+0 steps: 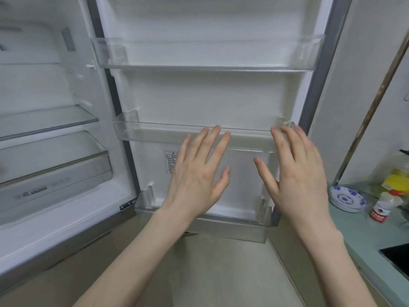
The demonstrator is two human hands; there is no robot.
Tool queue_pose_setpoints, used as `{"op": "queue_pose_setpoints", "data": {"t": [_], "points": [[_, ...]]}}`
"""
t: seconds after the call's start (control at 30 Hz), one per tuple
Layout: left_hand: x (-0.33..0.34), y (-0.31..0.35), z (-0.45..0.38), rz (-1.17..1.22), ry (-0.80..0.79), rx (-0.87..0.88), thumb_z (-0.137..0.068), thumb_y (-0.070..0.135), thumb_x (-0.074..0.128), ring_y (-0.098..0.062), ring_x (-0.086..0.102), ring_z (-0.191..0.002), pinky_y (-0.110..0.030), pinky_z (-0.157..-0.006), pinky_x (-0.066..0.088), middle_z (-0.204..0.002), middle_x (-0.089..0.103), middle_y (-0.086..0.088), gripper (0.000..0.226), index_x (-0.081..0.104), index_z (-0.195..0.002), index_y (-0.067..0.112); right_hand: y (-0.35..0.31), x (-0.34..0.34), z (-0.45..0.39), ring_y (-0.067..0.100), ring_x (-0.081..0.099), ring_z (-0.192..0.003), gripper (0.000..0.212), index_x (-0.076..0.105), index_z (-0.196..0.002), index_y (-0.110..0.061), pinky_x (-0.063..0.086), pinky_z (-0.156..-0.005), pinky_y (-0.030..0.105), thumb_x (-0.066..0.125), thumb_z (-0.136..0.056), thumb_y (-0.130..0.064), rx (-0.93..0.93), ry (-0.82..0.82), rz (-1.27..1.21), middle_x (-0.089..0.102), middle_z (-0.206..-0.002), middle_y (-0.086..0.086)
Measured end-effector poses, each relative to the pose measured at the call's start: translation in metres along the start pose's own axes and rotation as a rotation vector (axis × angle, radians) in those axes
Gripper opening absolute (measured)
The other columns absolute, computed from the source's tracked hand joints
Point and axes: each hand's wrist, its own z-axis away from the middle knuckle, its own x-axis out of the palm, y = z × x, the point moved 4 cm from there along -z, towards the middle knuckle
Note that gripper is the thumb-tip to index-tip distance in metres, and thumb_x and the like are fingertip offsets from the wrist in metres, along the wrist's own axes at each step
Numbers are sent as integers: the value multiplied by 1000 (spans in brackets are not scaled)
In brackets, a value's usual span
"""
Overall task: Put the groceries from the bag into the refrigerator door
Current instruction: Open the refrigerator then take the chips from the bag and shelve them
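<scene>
Both hands are spread flat and hold nothing: left hand [195, 171], right hand [298, 173], raised before the open refrigerator door [210, 96]. Behind their fingertips runs the clear middle door shelf [155, 134]. No bag or groceries show. On the counter's near-right edge stand stacked blue-patterned dishes [346, 199] and a red-capped bottle [384, 207].

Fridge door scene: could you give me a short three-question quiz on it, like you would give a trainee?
1. True or false: the left hand grips a grocery item.
2. How many clear door bins does the refrigerator door show, counting the upper bin, the middle bin and the bottom bin?
3. What stands nearest the blue-and-white plates on the counter? A) red-capped bottle B) kettle C) loaf of bread

Key
1. False: both it and the right hand are open and hold nothing.
2. Three, with nothing visible in them.
3. A
</scene>
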Motion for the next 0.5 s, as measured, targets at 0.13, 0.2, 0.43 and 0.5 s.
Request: {"op": "queue_pose_setpoints", "data": {"t": [0.13,0.2,0.43,0.5], "points": [[2,-13,2,-18,-7,-39,-102,37,53,-29,30,-157,-56,-124,28,-167,36,-11,64,39,-159,11,9,15,-10,36,33,-154,66,43,-155,-6,33,-123,52,48,-105,-50,17,28,-68,45,-158,20],[0,-21,5,-31,-20,-63,-103,37,52,-29,30,-157,-55,-125,27,-167,36,-11,64,39,-159,11,11,21,-11,37,31,-155,66,43,-155,-5,32,-124,51,49,-105,-49,23,34,-103,43,-158,21],[-8,-34,12,-39,-26,-109,-102,34,56,-29,40,-151,-53,-121,32,-161,45,-10,60,44,-156,9,15,22,-10,36,24,-158,69,38,-159,-7,26,-125,59,48,-104,-49,23,7,-137,33,-167,20],[-7,-32,15,-11,-11,-110,-102,33,57,-31,45,-147,-53,-119,35,-154,52,-11,57,49,-152,8,14,16,-2,33,22,-160,70,34,-161,-10,23,-126,58,50,-104,-47,24,6,-148,27,-170,17]]}}
